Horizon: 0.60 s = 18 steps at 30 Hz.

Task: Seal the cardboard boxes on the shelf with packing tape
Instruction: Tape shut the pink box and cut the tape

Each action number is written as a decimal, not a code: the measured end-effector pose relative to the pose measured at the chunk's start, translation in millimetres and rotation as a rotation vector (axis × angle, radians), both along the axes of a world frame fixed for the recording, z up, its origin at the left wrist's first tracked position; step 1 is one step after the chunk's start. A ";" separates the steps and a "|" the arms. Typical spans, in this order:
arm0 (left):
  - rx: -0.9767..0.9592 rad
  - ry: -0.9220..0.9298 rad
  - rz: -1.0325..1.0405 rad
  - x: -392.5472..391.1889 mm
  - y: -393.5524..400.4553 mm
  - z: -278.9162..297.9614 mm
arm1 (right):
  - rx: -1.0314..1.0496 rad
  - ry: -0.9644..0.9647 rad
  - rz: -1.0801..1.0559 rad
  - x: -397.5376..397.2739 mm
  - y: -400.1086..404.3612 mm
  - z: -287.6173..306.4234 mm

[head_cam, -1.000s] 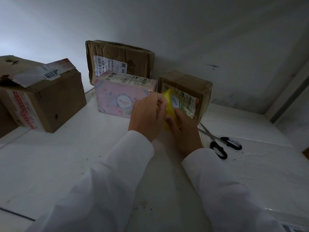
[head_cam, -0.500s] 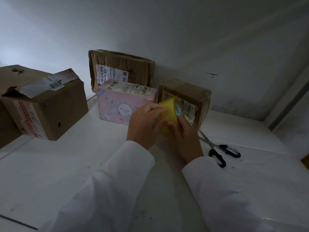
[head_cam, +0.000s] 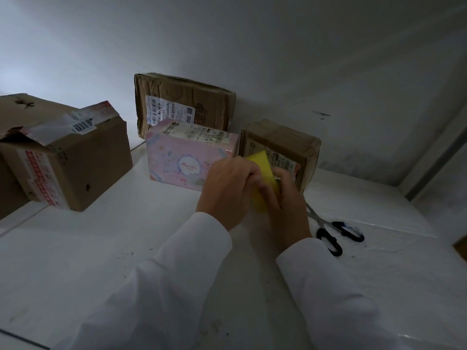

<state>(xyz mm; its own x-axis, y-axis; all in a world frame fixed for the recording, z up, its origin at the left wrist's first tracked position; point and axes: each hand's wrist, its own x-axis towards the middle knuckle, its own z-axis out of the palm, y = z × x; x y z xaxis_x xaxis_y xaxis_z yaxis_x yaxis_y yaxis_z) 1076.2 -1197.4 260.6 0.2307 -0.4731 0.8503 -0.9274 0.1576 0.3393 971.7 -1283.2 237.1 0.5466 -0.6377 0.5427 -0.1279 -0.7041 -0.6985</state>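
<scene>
Two hands meet on one yellow roll of packing tape (head_cam: 264, 173), and between them we see our grip clamped on it: the left hand (head_cam: 227, 190) curls its fingers over the roll's near side, while the right hand (head_cam: 288, 205) wraps it from the other side with the thumb laid across the yellow face. We hold the roll edge-up, above the white shelf (head_cam: 126, 248), just in front of the small cardboard box (head_cam: 285, 145), whose labelled face looks toward us. Both arms wear white sleeves (head_cam: 177, 286).

Just left of the roll sits a pink printed box (head_cam: 182, 157), touching or nearly touching the small box. Behind the pink one a flat brown box (head_cam: 187, 97) leans upright against the wall. Well apart at the left stands a large cardboard box (head_cam: 75, 160) with torn tape and a barcode label on its top flap. Black-handled scissors (head_cam: 336, 233) lie on the shelf, near our right hand.
</scene>
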 end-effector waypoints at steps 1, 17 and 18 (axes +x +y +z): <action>-0.006 0.007 0.016 0.9 0.6 -0.1 | 0.026 -0.039 0.021 0.0 2.4 2.3; -0.052 -0.047 -0.079 -9.1 -6.3 -3.3 | -0.053 -0.204 0.139 2.2 0.4 6.6; -0.055 -0.043 -0.077 -9.0 -6.0 -2.3 | -0.062 -0.210 0.131 2.8 0.6 6.4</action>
<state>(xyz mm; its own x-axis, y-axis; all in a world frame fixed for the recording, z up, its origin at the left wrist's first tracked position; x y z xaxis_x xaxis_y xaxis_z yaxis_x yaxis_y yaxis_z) 1067.2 -1203.3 258.3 0.1579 -0.4401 0.8839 -0.9255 0.2462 0.2879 974.5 -1282.6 243.5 0.4938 -0.5310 0.6886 0.1106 -0.7471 -0.6554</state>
